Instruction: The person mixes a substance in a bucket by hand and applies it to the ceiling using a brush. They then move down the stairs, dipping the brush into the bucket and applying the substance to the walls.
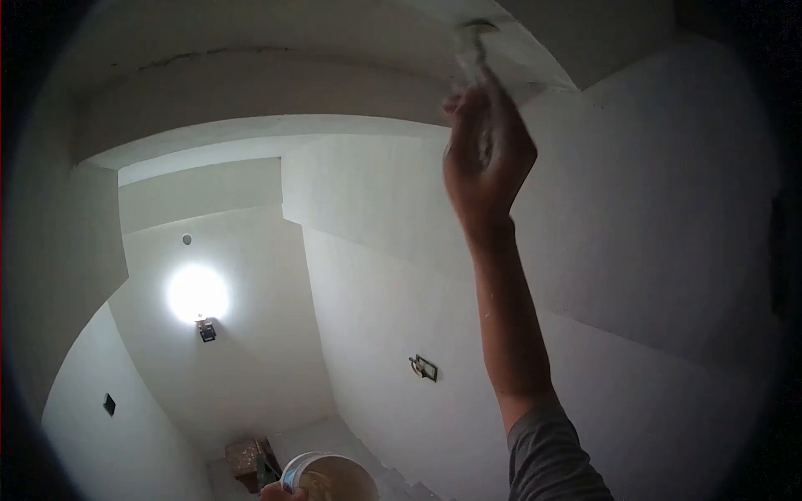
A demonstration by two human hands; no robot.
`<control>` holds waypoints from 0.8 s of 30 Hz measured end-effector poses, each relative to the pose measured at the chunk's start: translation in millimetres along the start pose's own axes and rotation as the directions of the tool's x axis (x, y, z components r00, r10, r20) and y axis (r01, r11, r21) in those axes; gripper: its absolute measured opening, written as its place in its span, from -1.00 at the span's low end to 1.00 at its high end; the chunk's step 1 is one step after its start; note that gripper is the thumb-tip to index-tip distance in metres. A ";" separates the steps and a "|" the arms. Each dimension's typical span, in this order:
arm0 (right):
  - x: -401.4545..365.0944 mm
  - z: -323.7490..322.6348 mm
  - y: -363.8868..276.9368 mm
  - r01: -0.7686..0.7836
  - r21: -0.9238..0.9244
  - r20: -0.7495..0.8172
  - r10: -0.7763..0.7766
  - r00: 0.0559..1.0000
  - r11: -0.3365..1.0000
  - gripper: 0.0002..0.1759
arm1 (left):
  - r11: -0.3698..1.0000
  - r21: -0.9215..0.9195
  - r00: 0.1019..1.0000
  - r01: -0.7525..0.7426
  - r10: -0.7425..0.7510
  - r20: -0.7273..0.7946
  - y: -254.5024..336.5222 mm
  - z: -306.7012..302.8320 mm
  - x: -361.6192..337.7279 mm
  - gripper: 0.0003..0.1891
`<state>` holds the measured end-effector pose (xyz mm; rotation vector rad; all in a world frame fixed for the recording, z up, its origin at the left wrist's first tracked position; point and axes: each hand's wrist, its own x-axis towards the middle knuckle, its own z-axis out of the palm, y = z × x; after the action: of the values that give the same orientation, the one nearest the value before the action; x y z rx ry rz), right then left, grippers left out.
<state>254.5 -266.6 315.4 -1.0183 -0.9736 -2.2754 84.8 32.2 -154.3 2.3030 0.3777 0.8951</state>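
A white bucket (291, 476) was seen at the lower edge of the view, with a pale, creamy material inside it. Only part of the left hand (280, 493) was shown, set against the bucket's left side; how far its fingers were closed could not be told. The right hand (489, 159) was held high above the bucket on a fully extended arm. Its fingers were wrapped tightly around the handle of a blurred tool (474, 50). The tool projected above the fingers, with its tip set against the ceiling (334, 33).
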 end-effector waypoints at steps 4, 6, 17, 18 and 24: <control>-22.4 -25.9 12.7 0.023 0.142 -0.071 -0.013 0.997 0.990 -0.68 | 0.999 0.020 0.998 -0.032 0.031 0.049 -19.0 0.9 -0.3 -0.66; -29.2 -40.5 30.8 -0.206 0.116 -0.137 0.221 0.966 0.972 -0.61 | 0.998 0.034 0.998 -0.053 0.052 0.025 -22.9 1.2 -1.8 -0.65; 12.0 -14.9 -10.8 -0.120 0.305 -0.101 0.158 0.982 0.945 -0.65 | 0.998 0.041 0.997 -0.044 0.041 0.061 -20.9 10.1 -6.3 -0.61; 7.5 -15.4 -17.6 -0.122 0.305 -0.105 0.161 0.981 0.945 -0.65 | 1.000 -0.013 0.995 0.027 -0.026 0.094 -11.1 5.8 -6.8 -0.60; -16.7 -36.1 -13.7 -0.211 0.295 -0.272 0.293 0.917 0.932 -0.62 | 1.000 0.013 0.995 0.010 -0.012 0.104 -6.5 3.1 -2.5 -0.64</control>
<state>239.8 -283.1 279.6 -0.6089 -0.9145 -1.9531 84.8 34.6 -161.6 2.3457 0.3519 0.7661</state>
